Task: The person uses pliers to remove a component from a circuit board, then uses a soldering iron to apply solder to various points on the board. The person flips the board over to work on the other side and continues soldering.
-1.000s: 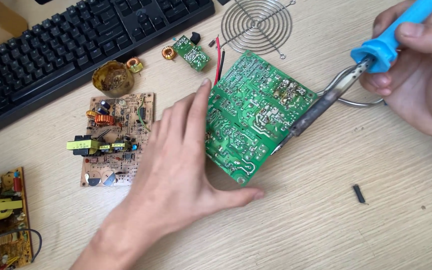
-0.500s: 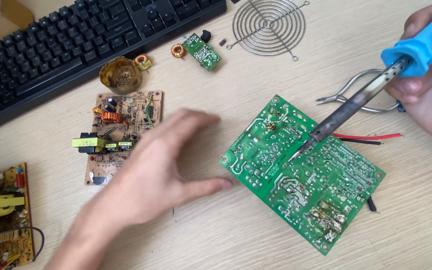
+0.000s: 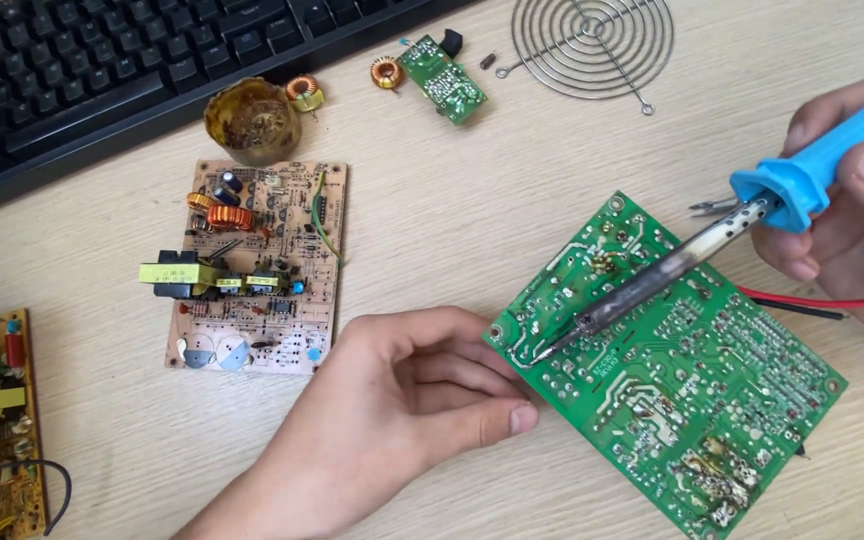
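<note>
Steadying: left hand [image 3: 392, 420], fingers curled together, thumb pressed to the green board [image 3: 672, 390] edge to stop sliding.
Board: flat, solder side up, table [image 3: 432, 230] right half.
Iron [image 3: 692, 260]: right hand [image 3: 852, 200] pinching its blue handle; tip on a board joint.
Far edge: keyboard [image 3: 102, 70], fan grille [image 3: 592, 40].
</note>
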